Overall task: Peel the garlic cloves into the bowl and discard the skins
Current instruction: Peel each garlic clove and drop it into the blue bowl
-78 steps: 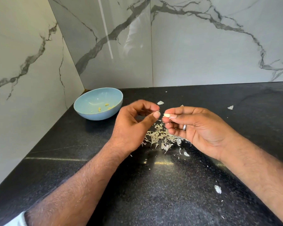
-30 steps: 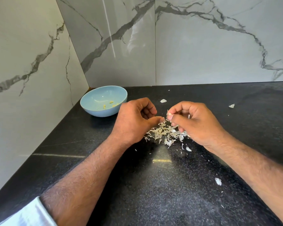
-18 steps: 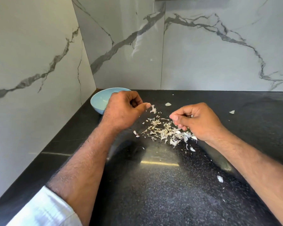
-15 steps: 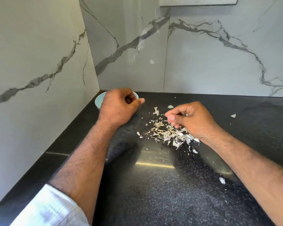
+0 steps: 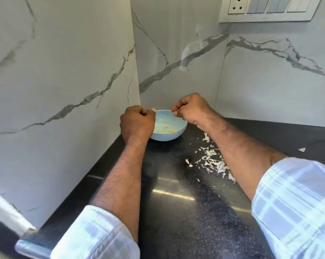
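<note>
A light blue bowl stands in the corner of the black counter, with a few yellowish garlic pieces in it. My right hand hovers over the bowl's right rim, its curled fingertips pinching a small garlic clove that barely shows. My left hand is a curled fist at the bowl's left rim and covers that edge; I see nothing in it. A pile of papery garlic skins lies on the counter under my right forearm.
Marble walls close in on the left and behind the bowl. A switch and socket panel sits high on the back wall. One stray skin lies to the right. The black counter stretches toward me.
Both hands have moved from above the skin pile back and left to the bowl. My view has swung left with them, and the right hand still pinches the clove.
</note>
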Motion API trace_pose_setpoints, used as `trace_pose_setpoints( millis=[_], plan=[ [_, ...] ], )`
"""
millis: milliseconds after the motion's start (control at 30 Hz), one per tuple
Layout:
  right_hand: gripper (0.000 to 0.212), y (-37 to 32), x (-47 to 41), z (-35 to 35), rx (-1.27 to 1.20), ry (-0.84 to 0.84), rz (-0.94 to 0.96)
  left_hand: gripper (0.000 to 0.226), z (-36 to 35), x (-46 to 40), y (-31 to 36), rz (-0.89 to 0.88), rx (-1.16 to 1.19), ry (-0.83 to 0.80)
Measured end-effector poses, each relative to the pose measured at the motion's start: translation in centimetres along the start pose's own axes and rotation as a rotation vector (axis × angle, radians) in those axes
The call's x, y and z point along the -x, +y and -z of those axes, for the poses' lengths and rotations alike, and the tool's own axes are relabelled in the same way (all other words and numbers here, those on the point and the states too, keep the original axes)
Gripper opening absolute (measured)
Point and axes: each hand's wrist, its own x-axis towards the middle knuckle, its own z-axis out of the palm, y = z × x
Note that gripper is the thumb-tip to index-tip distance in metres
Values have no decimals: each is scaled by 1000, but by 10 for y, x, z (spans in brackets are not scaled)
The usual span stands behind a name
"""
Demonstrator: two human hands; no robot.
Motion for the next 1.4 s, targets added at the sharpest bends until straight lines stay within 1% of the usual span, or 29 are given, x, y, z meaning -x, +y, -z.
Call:
trace_pose_setpoints(
  millis=[67, 133, 167, 233, 267, 300, 333, 367, 400, 467, 500, 533, 567, 600, 633, 667, 733, 767, 800, 833, 867, 900, 967, 1000, 1033, 1100, 1200, 1300, 1400],
  plan=[
    [3, 9, 7, 13, -28, -50, -25, 34, -3, 4, 3, -39, 3, -19],
    [12, 21, 24, 35, -10, -98, 0, 33, -8, 12, 9, -99, 22, -77],
    [12, 29, 35, 47, 28, -94, 27, 36, -12, 18, 11, -151, 25, -128],
    [4, 51, 60, 74, 131, -53, 59, 43, -26, 38, 21, -293, -2, -315],
    [10, 61, 73, 85, 185, -67, 59, 40, -32, 48, 24, -355, 21, -433],
    [19, 71, 86, 97, 230, -101, 49, 30, -38, 60, 28, -377, 64, -570],
    [23, 80, 95, 104, 233, -140, 24, 27, -42, 69, 30, -398, 115, -684],
    [19, 91, 105, 114, 224, -141, 4, 42, -46, 79, 36, -399, 158, -755],
    [10, 98, 114, 120, 182, -116, 3, 46, -46, 88, 41, -399, 181, -785],
    [13, 113, 127, 130, 133, 25, 34, 23, -50, 98, 50, -354, 175, -766],
    [9, 122, 132, 133, 137, 62, 55, 31, -52, 100, 52, -314, 145, -729],
    [11, 128, 138, 136, 144, 66, 71, 34, -55, 103, 54, -299, 119, -684],
    [17, 134, 143, 136, 153, 44, 73, 29, -56, 106, 55, -308, 126, -658],
    [13, 138, 145, 137, 139, 19, 45, 18, -56, 111, 57, -342, 160, -653],
    [3, 141, 147, 141, 136, 20, 33, 16, -56, 117, 60, -366, 186, -665],
    [10, 143, 146, 144, 125, 67, 45, 20, -58, 122, 62, -384, 193, -667],
    [6, 145, 143, 154, 108, 142, 86, 32, -59, 129, 69, -395, 119, -651],
    [14, 146, 141, 157, 122, 143, 103, 36, -61, 130, 68, -402, 87, -635],
    [15, 148, 140, 159, 120, 126, 103, 29, -66, 130, 66, -397, 84, -635],
    [9, 149, 139, 160, 103, 123, 94, 14, -68, 131, 64, -410, 110, -664],
    [8, 152, 138, 159, 100, 132, 87, 15, -69, 133, 63, -421, 135, -696],
    [4, 154, 137, 158, 123, 137, 98, 21, -71, 134, 62, -429, 150, -709],
    [17, 158, 134, 154, 179, 123, 114, 25, -71, 136, 65, -443, 106, -689],
    [17, 159, 134, 151, 191, 109, 113, 34, -71, 136, 66, -461, 64, -653],
    [12, 159, 133, 149, 190, 105, 108, 36, -73, 135, 64, -478, 56, -621],
    [11, 162, 129, 145, 272, 146, 133, 13, -76, 133, 61, -503, 99, -640],
    [16, 167, 121, 136, 495, 175, 166, 60, -77, 130, 56, -558, 75, -710],
    [12, 166, 115, 123, 661, 67, 152, 65, -76, 125, 52, -596, 76, -699],
    [16, 169, 114, 114, 736, 40, 161, 67, -76, 121, 49, -561, 112, -707]
  ],
)
